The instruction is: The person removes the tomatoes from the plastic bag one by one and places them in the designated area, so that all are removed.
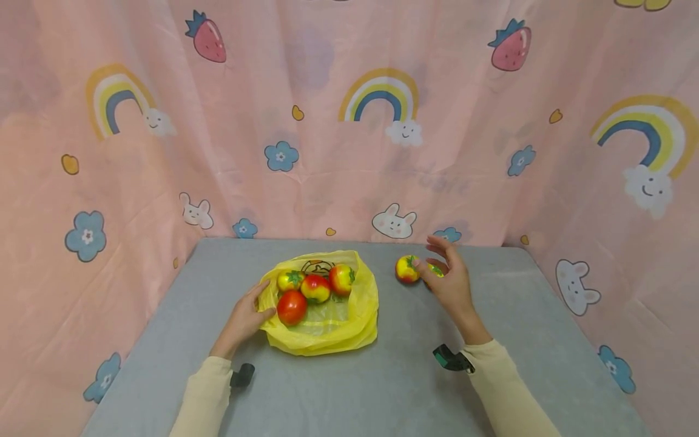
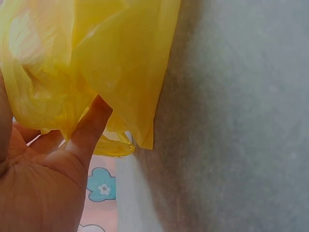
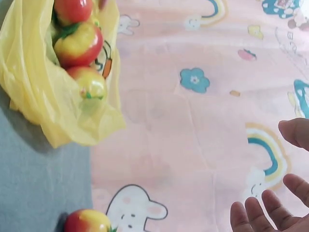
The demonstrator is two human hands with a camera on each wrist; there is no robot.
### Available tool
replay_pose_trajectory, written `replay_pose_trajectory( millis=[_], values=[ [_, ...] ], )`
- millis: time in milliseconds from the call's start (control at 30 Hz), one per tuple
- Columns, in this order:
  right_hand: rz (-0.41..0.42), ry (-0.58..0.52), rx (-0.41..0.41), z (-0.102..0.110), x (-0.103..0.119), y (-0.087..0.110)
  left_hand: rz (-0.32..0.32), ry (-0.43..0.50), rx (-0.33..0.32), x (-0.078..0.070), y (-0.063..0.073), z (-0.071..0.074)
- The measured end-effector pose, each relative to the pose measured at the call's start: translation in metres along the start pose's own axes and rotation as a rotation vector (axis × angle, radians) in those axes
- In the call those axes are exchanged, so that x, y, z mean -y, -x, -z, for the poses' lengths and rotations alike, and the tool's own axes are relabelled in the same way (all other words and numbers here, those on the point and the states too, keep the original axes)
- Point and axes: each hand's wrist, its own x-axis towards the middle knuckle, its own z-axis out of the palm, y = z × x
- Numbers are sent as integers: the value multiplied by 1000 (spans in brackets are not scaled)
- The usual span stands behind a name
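A yellow plastic bag [image 1: 333, 340] lies with its mouth spread wide on the table, several tomatoes inside. One is a red tomato [image 1: 292, 308] near the left rim; a red-and-yellow tomato [image 1: 315, 289] sits mid-bag. My left hand [image 1: 244, 318] holds the bag's left rim, and in the left wrist view its thumb [image 2: 91, 128] lies against the plastic. To the right of the bag, my right hand [image 1: 453, 285] is raised, fingers spread and holding nothing. Near its thumb is a loose tomato [image 1: 407, 269]; another tomato [image 1: 436, 271] is partly hidden behind the hand.
The grey table [image 1: 338, 394] ends at a pink patterned curtain [image 1: 327, 200] that hangs behind it and along both sides. A dark wrist camera [image 1: 453, 358] is strapped at the right wrist, and a second camera [image 1: 243, 376] at the left.
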Motion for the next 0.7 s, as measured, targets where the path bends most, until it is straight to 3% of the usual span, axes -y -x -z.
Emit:
replay_pose_trajectory(
  millis=[367, 700],
  values=[
    [64, -38, 64, -19, 7, 13, -34, 0, -16, -1, 1, 0],
    [-29, -14, 163, -38, 10, 21, -29, -11, -15, -1, 1, 0]
  ],
)
